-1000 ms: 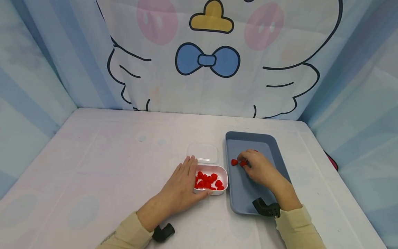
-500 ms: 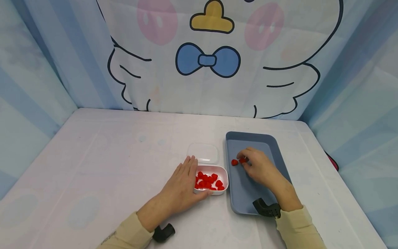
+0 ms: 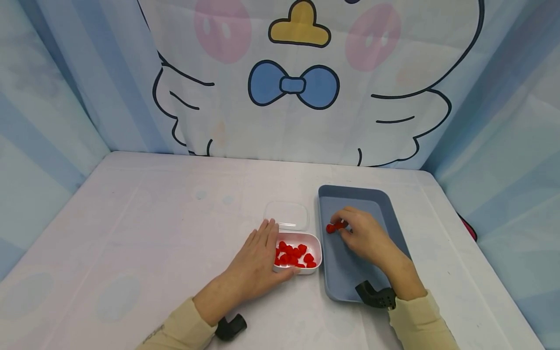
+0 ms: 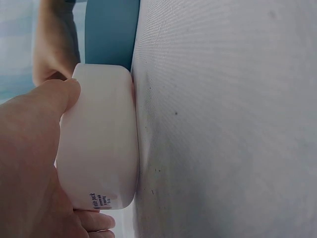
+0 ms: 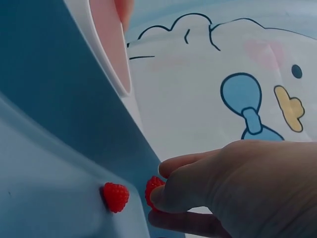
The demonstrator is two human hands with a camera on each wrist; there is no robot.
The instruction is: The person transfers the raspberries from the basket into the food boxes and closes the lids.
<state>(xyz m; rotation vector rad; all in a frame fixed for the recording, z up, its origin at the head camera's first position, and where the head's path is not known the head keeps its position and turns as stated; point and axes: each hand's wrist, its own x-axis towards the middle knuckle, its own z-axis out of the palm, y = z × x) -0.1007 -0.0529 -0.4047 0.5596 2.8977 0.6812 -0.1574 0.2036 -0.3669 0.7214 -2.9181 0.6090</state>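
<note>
Between thumb and fingers, my right hand (image 3: 367, 236) pinches a red raspberry (image 5: 152, 192) inside the blue-grey tray (image 3: 347, 274). Another raspberry (image 5: 117, 197) lies on the tray floor, close to the pinched one. To the left, a small white box (image 3: 319, 250) holds several raspberries (image 3: 290, 255). My left hand (image 3: 253, 262) rests against this box, its long fingers straight along the left side and its thumb at the near rim. In the left wrist view, the thumb touches the box's white wall (image 4: 99, 134). The left hand covers part of the box's contents.
A clear plastic lid (image 3: 286, 215) lies on the white table (image 3: 153, 218) just behind the box. The tray stands right beside the box. A printed cloth (image 3: 293, 131) hangs along the table's back edge, with blue curtains on both sides.
My right hand has shifted slightly left with its raspberry, closing the gap to the loose one in the tray. The left hand and the box stay in place.
</note>
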